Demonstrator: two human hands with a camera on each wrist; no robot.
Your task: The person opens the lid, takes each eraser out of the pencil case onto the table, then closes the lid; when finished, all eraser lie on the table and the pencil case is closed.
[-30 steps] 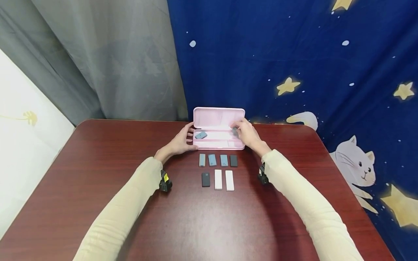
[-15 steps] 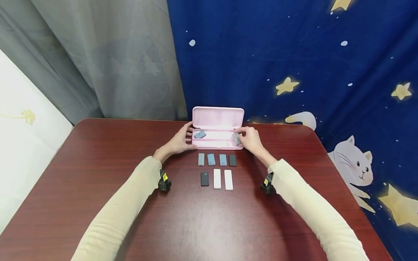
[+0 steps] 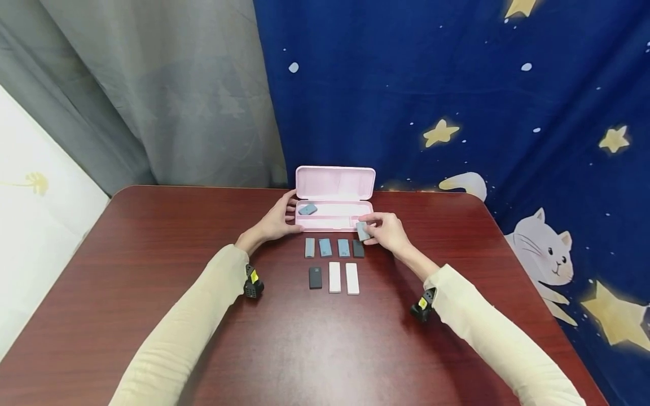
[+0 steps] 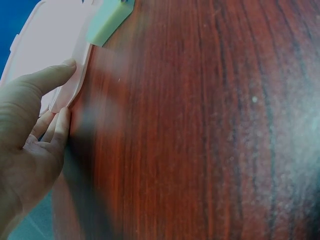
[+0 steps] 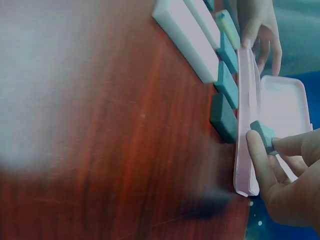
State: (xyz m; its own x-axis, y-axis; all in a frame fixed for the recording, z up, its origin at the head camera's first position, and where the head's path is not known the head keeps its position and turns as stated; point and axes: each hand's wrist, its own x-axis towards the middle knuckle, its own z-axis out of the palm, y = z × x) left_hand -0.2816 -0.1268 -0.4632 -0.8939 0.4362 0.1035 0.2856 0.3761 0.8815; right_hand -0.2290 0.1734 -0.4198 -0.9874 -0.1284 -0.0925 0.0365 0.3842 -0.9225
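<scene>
An open pink pencil case [image 3: 325, 229] stands near the table's far edge with its lid [image 3: 335, 182] raised. Inside its back left compartment lies a blue-grey eraser [image 3: 307, 209]. My left hand [image 3: 276, 220] holds the case's left end, thumb at the front rim, fingers along the side. My right hand [image 3: 388, 231] pinches another grey-blue eraser [image 3: 362, 230] between thumb and fingers, at the case's front right corner. In the right wrist view, that eraser [image 5: 263, 135] appears in front of the pink case, tilted.
In front of the case is a row: a grey-blue eraser [image 3: 310, 248], two blue ones [image 3: 325, 248] and a dark one [image 3: 358, 248]. Nearer lie a black eraser [image 3: 315, 278] and two long white blocks [image 3: 334, 277]. Curtains [image 3: 355, 84] hang behind the table.
My right hand has drawn back from the case's back right, towards me, carrying the eraser to the front edge. The left hand still holds the case's end.
</scene>
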